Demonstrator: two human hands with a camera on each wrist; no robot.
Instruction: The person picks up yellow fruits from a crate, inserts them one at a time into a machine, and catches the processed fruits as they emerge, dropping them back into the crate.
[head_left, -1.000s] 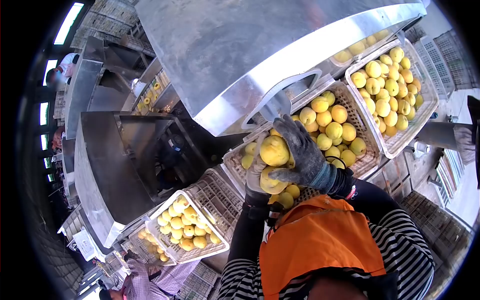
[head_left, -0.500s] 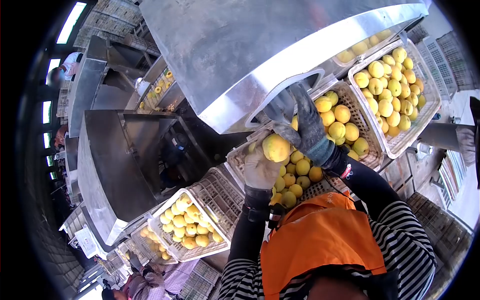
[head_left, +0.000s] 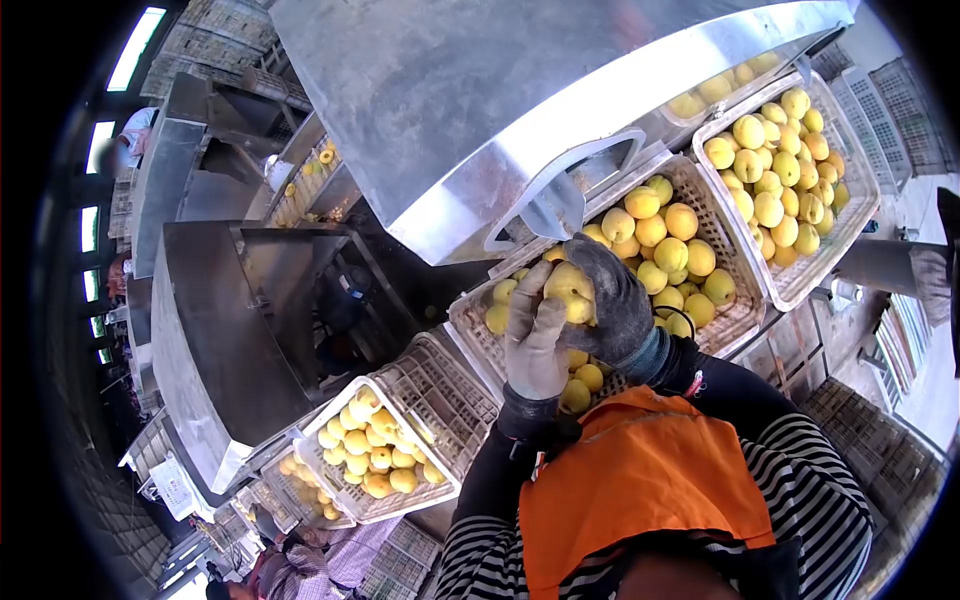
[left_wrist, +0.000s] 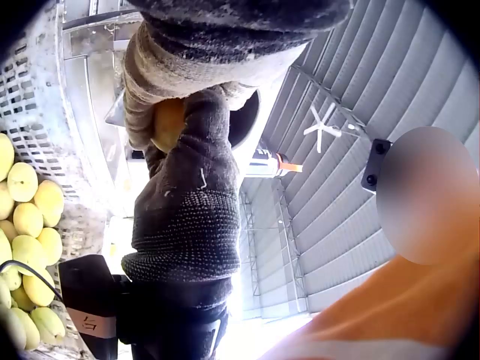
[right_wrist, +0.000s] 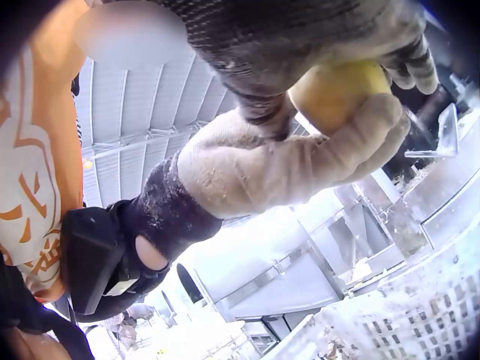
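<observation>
One yellow fruit [head_left: 570,289] is held between both hands above a crate [head_left: 731,252] of similar fruit. The left hand [head_left: 535,335], in a light glove, grips it from the left with curled fingers. The dark-gloved right hand [head_left: 622,312] curls round its right side. In the left wrist view, the right hand [left_wrist: 196,180] covers part of the fruit [left_wrist: 166,124], below the left hand [left_wrist: 184,73]. The right wrist view has the fruit [right_wrist: 336,96] between the right hand [right_wrist: 289,45] above and the left hand [right_wrist: 285,163] beneath.
A metal machine [head_left: 430,110] with a looped bracket [head_left: 560,190] stands just beyond the hands. Another fruit-filled crate [head_left: 795,292] sits at right. At lower left are an upright crate [head_left: 448,380] and more fruit; people [head_left: 325,560] are beyond.
The right hand, which reached up by the metal bracket half a second ago, has come back down beside the left hand and round the fruit. The left hand's fingers now show upright at its side.
</observation>
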